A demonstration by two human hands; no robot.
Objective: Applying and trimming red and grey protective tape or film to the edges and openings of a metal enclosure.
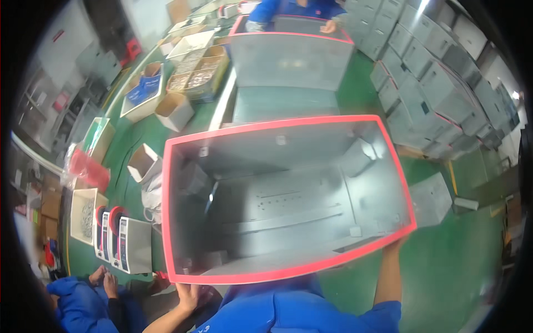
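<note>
Grey box (311,194) is gripped by the left hand (187,297) at seven o'clock, right hand (393,245) at four, presumably for balance.

We can't see most of the fingers on the left hand (187,298) or right hand (394,244), they're hidden by the big box (288,273). Past the box, the frame's top edge chops off the head of a worker (268,10). Left of the box, the bits (88,213) in the tray (83,241) are way too small, and the red bundle (93,171) is pretty blurry.
</note>
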